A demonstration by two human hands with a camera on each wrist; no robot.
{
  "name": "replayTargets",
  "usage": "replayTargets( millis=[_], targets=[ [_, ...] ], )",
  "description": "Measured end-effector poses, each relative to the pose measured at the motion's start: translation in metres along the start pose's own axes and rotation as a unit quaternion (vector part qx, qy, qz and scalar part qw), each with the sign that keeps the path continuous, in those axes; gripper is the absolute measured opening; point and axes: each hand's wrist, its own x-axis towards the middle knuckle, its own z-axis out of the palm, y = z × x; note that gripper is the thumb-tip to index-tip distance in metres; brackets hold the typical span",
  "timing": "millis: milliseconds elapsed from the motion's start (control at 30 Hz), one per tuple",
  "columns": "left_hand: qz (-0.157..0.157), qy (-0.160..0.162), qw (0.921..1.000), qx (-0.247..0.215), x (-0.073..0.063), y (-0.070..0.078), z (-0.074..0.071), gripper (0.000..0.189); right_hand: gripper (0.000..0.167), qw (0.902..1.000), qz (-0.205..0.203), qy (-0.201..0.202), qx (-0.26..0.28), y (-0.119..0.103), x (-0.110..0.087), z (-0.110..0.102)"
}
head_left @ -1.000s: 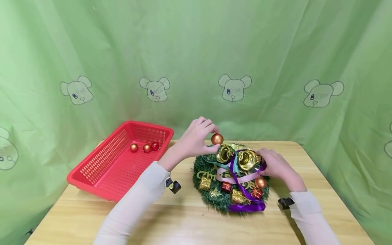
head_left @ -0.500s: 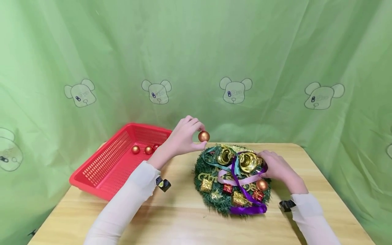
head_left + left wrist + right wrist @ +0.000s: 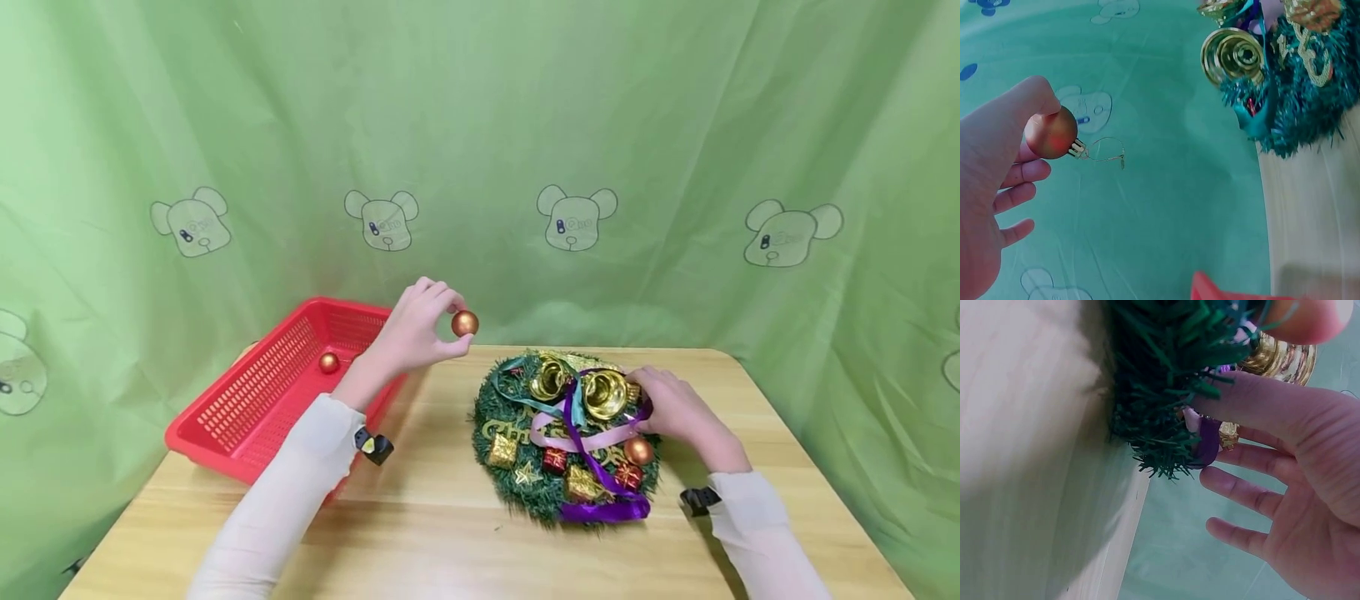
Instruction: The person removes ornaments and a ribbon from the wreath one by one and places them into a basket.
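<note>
My left hand (image 3: 416, 329) pinches a copper-coloured Christmas ball (image 3: 465, 323) between thumb and fingertips, above the table's back edge. In the left wrist view, a thin wire loop (image 3: 1109, 150) hangs from the ball's gold cap, and the other fingers are spread apart. To the right lies a green Christmas wreath (image 3: 517, 504) with gold bells (image 3: 606, 394), small gift boxes, ribbons and another copper ball (image 3: 638, 451). My right hand (image 3: 678, 408) holds the wreath's right edge by the purple ribbon (image 3: 1208, 445); its thumb presses into the tinsel, and some fingers extend free.
A red plastic basket (image 3: 217, 450) stands on the left of the wooden table (image 3: 450, 542). A gold ball (image 3: 328, 362) lies inside it, and my left forearm covers part of the basket. A green curtain (image 3: 480, 100) with bear drawings hangs behind and around the table.
My left hand has carried the copper ball leftward from over the wreath's top, and its forearm now hides other balls in the basket. My right hand has stayed at the wreath.
</note>
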Motion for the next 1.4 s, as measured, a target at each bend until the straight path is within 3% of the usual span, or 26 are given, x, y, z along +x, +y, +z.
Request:
replayTargets(
  millis=[367, 667, 800, 1133, 1400],
  targets=[
    [-0.035, 0.016, 0.9992, 0.011, -0.016, -0.031, -0.020, 0.030, 0.081, 1.0000, -0.001, 0.005, -0.004, 0.002, 0.002, 0.002],
    [-0.113, -0.001, 0.9935, 0.016, -0.035, -0.059, -0.034, 0.035, 0.082, 1.0000, 0.002, -0.002, 0.003, 0.000, -0.001, 0.004],
    [-0.143, 0.007, 0.9896, 0.015, -0.041, -0.069, -0.038, 0.034, 0.083, 1.0000, 0.002, -0.003, 0.001, 0.000, 0.000, 0.003],
    [-0.212, 0.020, 0.9768, 0.019, -0.057, -0.095, -0.035, 0.036, 0.084, 1.0000, 0.002, -0.002, -0.003, 0.001, 0.002, 0.001],
    [-0.227, 0.002, 0.9733, 0.033, -0.073, -0.109, -0.031, 0.039, 0.084, 1.0000, 0.001, 0.000, -0.005, 0.000, 0.003, 0.001]
  ],
)
